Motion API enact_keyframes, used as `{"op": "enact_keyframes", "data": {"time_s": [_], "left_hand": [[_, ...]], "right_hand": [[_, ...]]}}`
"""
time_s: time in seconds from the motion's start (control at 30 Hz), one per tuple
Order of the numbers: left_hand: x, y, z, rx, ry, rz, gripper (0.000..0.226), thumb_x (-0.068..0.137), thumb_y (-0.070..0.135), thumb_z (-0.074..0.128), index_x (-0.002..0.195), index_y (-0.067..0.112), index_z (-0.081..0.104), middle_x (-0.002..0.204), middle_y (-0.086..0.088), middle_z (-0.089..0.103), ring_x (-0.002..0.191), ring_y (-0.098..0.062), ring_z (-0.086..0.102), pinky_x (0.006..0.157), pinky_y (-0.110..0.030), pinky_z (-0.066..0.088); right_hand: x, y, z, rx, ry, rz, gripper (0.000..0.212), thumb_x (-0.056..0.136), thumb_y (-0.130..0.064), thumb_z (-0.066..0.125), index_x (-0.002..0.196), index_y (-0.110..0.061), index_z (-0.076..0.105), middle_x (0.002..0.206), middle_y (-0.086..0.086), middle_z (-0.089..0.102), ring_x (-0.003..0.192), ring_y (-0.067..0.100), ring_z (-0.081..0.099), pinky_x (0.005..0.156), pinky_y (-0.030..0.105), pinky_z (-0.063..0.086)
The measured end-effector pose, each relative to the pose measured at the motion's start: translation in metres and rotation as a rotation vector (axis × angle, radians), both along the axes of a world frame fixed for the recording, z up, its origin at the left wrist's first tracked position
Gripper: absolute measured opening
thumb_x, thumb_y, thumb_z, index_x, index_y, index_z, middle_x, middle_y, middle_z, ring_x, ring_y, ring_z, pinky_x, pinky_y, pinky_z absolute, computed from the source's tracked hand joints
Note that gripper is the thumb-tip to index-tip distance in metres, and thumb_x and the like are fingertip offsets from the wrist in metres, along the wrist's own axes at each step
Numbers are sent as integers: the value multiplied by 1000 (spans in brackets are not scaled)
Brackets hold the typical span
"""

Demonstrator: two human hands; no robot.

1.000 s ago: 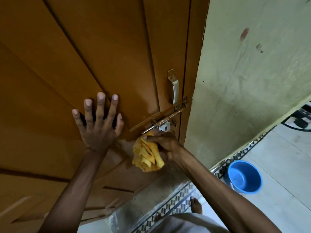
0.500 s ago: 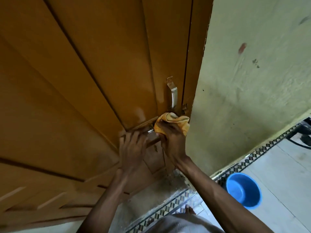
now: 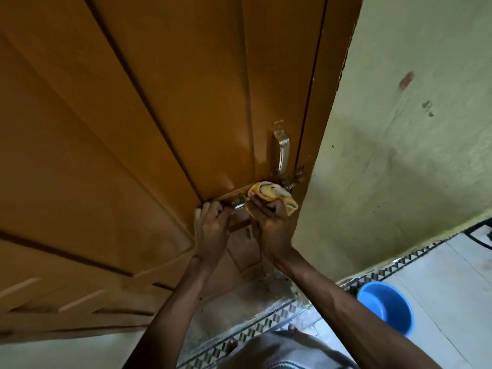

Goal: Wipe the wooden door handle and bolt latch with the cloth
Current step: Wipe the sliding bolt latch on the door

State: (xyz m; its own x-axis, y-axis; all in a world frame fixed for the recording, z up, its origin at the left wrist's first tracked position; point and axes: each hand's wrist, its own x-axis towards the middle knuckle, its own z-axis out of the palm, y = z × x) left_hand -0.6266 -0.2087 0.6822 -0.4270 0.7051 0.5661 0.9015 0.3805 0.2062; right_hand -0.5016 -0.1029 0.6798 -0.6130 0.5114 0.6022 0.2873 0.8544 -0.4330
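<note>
blue basin (image 3: 386,307) near wall (image 3: 399,169), floor-level.

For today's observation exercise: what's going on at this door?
A person is cleaning the door's hardware. The right hand presses a yellow cloth onto the bolt latch, just below the handle. The left hand grips the bolt's free end beside it. A blue basin sits on the floor.
</note>
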Motion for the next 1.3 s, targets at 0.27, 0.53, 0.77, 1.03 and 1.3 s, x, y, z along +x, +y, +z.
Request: {"op": "enact_keyframes", "data": {"time_s": [0.27, 0.53, 0.77, 1.03, 1.3], "left_hand": [[0, -3, -4, -17, 68, 5, 20, 83, 7, 71, 103, 7, 73, 83, -10, 58, 80, -28, 48, 70, -40, 34], [2, -3, 2, -85, 122, 4, 13, 85, 10, 72, 97, 5, 69, 85, -11, 61, 79, -31, 56, 73, -39, 37], [9, 3, 13, -267, 51, 83, 44, 58, 7, 91, 97, 6, 71, 88, -12, 64, 81, -31, 58, 76, -39, 37], [15, 5, 21, -331, -11, 134, 52, 52, 12, 92, 99, 8, 70, 91, -11, 65, 85, -30, 59, 80, -38, 39], [17, 5, 27, -399, -45, 155, 52, 52, 11, 90, 101, 8, 71, 93, -12, 66, 88, -32, 60, 81, -40, 39]], "right_hand": [[24, 40, 7, -205, -11, -77, 39, 81, -12, 73, 119, -15, 70, 124, 3, 67, 116, 26, 59, 105, 33, 45], [32, 20, 21, -449, 140, -147, 47, 79, -22, 78, 123, -14, 63, 128, 3, 58, 114, 15, 55, 99, 18, 46], [8, -6, 11, -101, -237, 20, 42, 75, -9, 74, 116, -13, 68, 117, 11, 63, 108, 34, 58, 83, 35, 55], [51, 19, -3, -531, -130, -218, 4, 82, -19, 69, 86, -19, 70, 78, -9, 61, 70, 6, 58, 74, 13, 45], [34, -5, 18, -1165, 103, -212, 18, 79, -7, 72, 95, -14, 76, 93, 4, 76, 85, 20, 71, 82, 32, 58]]}}
